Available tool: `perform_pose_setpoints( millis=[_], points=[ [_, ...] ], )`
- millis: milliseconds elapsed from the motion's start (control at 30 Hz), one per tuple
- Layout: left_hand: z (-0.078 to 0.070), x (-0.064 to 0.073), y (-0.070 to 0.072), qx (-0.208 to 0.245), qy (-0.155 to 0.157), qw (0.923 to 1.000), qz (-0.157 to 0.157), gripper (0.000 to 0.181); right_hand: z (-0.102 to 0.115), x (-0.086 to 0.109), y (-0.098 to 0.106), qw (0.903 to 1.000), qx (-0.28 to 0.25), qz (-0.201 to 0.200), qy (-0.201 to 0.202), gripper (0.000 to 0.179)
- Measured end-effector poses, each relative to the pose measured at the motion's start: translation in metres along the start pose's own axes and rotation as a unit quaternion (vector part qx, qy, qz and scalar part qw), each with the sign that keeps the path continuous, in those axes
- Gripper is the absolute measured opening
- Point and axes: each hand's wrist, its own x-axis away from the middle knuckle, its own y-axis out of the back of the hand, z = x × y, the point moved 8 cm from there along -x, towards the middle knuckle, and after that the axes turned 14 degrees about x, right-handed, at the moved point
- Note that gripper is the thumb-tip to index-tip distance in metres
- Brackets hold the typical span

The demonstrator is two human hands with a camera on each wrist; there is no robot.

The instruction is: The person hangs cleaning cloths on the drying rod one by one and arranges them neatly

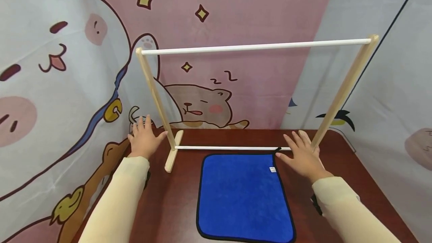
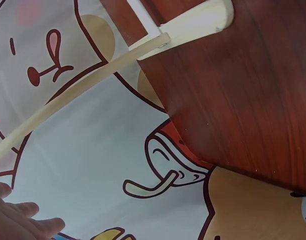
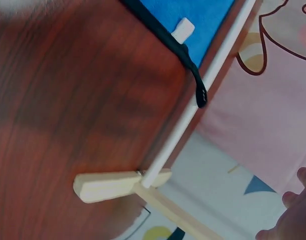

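A blue towel (image 1: 241, 198) with black edging and a small white label lies flat on the brown table. Its black hanging loop (image 3: 201, 95) reaches over the lower white bar. Behind it stands a wooden rack (image 1: 156, 98) with an upper white bar (image 1: 253, 47) and a lower white bar (image 1: 229, 148). Beside the left post, my left hand (image 1: 144, 140) is spread and holds nothing. My right hand (image 1: 303, 156), fingers extended, is near the base of the right post (image 1: 344, 91); whether it touches the rack cannot be told. Only fingertips of each hand show in the wrist views.
The brown table (image 1: 162, 213) ends at a cartoon-printed cloth (image 1: 263, 85) hanging behind it and at both sides. Wooden feet (image 1: 173, 153) hold the rack up near the table's far edge. In the left wrist view, the table corner meets the cloth.
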Motion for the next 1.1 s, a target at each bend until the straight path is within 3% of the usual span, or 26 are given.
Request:
perform_pose_setpoints(
  millis=[200, 433, 767, 1100],
  points=[
    [0.000, -0.011, 0.003, 0.043, 0.023, 0.9988, -0.007, 0.093, 0.009, -0.003, -0.019, 0.9997, -0.026, 0.002, 0.003, 0.088],
    [-0.008, -0.020, 0.009, 0.118, 0.024, 0.9927, -0.007, 0.089, 0.021, -0.003, -0.041, 0.9990, -0.044, 0.005, -0.005, 0.085],
    [-0.007, -0.028, 0.012, 0.173, 0.042, 0.9837, -0.021, 0.085, 0.037, 0.004, -0.071, 0.9984, -0.057, 0.005, 0.000, 0.080],
    [-0.012, -0.031, 0.015, 0.280, 0.068, 0.9568, -0.043, 0.080, 0.047, 0.012, -0.102, 0.9963, -0.073, 0.043, -0.016, 0.081]
  ],
)
